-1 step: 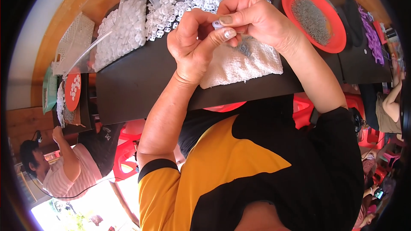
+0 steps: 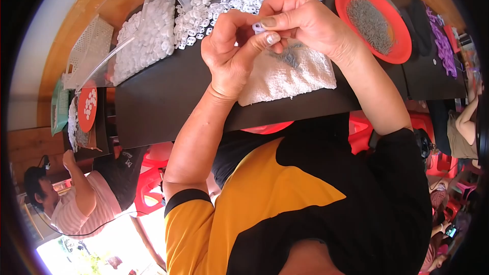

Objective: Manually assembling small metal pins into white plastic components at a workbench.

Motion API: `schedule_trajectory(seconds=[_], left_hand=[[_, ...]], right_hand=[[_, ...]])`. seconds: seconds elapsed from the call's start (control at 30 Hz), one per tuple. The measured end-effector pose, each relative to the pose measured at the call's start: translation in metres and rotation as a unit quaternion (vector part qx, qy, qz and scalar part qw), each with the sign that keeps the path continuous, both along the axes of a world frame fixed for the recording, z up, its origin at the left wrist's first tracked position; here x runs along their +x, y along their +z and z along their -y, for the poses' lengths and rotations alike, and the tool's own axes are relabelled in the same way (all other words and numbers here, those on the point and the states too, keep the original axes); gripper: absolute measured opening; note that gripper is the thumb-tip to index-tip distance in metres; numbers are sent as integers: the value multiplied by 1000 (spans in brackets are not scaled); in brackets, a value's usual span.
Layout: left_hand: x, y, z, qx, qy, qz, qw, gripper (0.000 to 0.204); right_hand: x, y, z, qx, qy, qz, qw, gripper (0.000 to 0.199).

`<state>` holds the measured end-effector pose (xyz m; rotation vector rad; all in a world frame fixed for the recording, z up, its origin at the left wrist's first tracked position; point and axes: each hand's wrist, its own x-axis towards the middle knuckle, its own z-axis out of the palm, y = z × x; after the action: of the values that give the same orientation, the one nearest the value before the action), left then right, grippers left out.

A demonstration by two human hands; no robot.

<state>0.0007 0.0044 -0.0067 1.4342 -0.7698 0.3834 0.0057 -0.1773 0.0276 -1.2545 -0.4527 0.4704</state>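
Note:
Above the far part of the table, my left hand (image 2: 232, 53) and my right hand (image 2: 305, 23) meet fingertip to fingertip. Between them they pinch a small white plastic piece (image 2: 258, 28) with a hole in it; the fingers cover most of it. Both thumbs press close to it. Under the hands lies a folded white cloth (image 2: 290, 81) with a little heap of small grey parts (image 2: 290, 58) on it. Just beyond my hands spreads a large pile of similar white plastic pieces (image 2: 224, 7), each with holes.
A red plate (image 2: 405, 51) full of small grey parts stands at the right. Left of the pile is a clear bin (image 2: 145, 40) of white pieces. Purple pieces (image 2: 445, 51) lie far right. A co-worker (image 2: 84, 193) sits at the left, by a red plate (image 2: 86, 109) of white pieces.
My fingers have shifted very slightly around the white piece, and a bit more of it shows. Nothing else has visibly moved.

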Motion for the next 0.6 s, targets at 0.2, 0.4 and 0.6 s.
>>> schedule_trajectory(seconds=[0.2, 0.4, 0.6], left_hand=[[-5, 3, 7, -17, 12, -43, 999, 29], [-10, 8, 3, 19, 0, -41, 999, 25], [-13, 13, 0, 33, -28, -54, 998, 21]], right_hand=[[1, 3, 6, -65, -45, 55, 995, 21], [-4, 5, 5, -77, -42, 20, 996, 18], [-6, 0, 0, -36, -32, -11, 999, 20]])
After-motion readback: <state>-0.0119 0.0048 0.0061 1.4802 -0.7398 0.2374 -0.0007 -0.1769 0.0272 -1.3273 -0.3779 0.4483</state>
